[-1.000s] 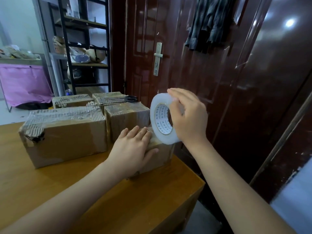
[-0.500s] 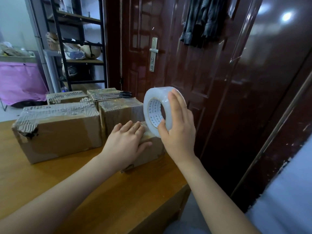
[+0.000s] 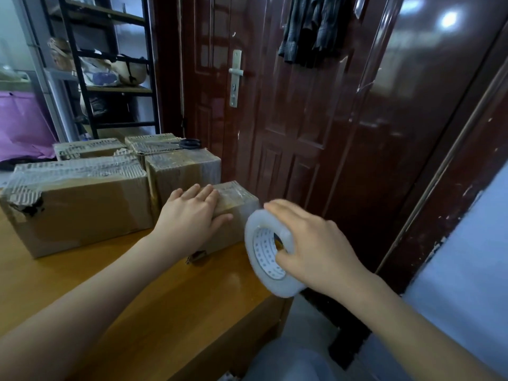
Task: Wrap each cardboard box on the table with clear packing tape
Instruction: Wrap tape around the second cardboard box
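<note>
Small cardboard box (image 3: 233, 213): centre of frame, at the desk (image 3: 115, 292) edge, long axis running away from the viewer. Left hand (image 3: 189, 218): fingers flat, pressing its top. Tape roll (image 3: 270, 254): lower right of the box, just beside it, gripped by the right hand (image 3: 310, 243), thumb in the core.

Small box (image 3: 233, 199): brown cardboard, top shiny under clear film; tape roll (image 3: 270, 259): translucent glossy plastic round a printed paper core. Large box (image 3: 79, 204): matt cardboard, top layer torn to rough bare corrugation; table (image 3: 137, 312): smooth lacquered wood, slight sheen. Door (image 3: 288, 119): dark red-brown, high gloss, with brushed metal handle (image 3: 235, 75); cloth (image 3: 316, 26) hanging, matt.
</note>
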Tool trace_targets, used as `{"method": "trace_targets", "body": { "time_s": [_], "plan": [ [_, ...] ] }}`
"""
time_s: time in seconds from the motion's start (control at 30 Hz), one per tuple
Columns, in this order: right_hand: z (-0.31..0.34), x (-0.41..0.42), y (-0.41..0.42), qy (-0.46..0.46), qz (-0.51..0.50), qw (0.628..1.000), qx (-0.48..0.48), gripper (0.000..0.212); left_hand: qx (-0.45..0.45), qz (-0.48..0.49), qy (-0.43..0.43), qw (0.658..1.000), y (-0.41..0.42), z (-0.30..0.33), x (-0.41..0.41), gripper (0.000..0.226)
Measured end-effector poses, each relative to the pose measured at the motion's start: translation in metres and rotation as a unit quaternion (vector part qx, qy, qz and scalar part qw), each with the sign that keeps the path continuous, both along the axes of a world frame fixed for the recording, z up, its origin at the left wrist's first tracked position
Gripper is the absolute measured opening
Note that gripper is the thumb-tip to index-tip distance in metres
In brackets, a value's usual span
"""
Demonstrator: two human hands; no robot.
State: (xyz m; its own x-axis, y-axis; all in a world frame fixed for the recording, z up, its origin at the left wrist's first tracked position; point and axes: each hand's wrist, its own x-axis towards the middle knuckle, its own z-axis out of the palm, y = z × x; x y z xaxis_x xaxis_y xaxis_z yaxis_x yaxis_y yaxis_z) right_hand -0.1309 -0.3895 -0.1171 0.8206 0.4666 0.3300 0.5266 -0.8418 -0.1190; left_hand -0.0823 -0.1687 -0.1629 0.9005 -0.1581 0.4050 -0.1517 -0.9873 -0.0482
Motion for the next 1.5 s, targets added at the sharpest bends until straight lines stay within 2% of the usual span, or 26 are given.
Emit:
{"method": "trace_targets", "body": {
  "time_s": [0.1,0.4,0.57,0.7,0.77,1.0,1.1,1.2,1.3,1.4,1.5],
  "plan": [
    [0.007,-0.011,-0.014,0.046,0.003,0.997,-0.054,0.071,0.001,-0.002,0.003,1.000,0.000,0.000,0.000,0.076],
    [0.021,0.006,-0.008,0.096,0.018,0.993,-0.073,0.069,-0.001,0.011,-0.010,1.000,0.001,-0.002,0.004,0.070],
    [0.023,0.018,-0.003,0.081,0.033,0.995,-0.040,0.070,-0.008,0.032,-0.019,0.999,0.017,-0.003,0.017,0.062],
    [0.023,0.029,0.006,0.116,0.045,0.992,0.025,0.071,0.005,0.044,-0.031,0.999,0.028,-0.003,0.023,0.047],
    [0.022,0.033,0.013,0.127,0.053,0.990,0.002,0.071,-0.001,0.047,-0.010,0.999,0.030,-0.002,0.025,0.044],
    [0.025,0.043,0.024,0.149,0.079,0.981,-0.095,0.072,-0.076,0.056,0.084,0.992,0.021,0.025,0.024,0.062],
    [0.022,0.044,0.025,0.175,0.093,0.974,-0.108,0.075,-0.050,0.085,0.097,0.990,0.005,0.037,0.030,0.067],
    [0.031,0.046,0.024,0.222,0.107,0.965,-0.086,0.075,-0.038,0.067,0.093,0.993,-0.012,0.037,0.036,0.082],
    [0.052,0.063,0.027,0.182,0.108,0.977,-0.015,0.068,-0.065,0.023,0.107,0.992,-0.013,0.029,0.039,0.104],
    [0.069,0.101,0.046,0.105,0.098,0.988,0.047,0.054,-0.077,0.024,0.113,0.990,-0.009,0.022,0.044,0.094],
    [0.073,0.140,0.081,0.080,0.081,0.992,0.046,0.034,-0.054,0.036,0.115,0.991,-0.010,0.019,0.045,0.100]
  ]
}}
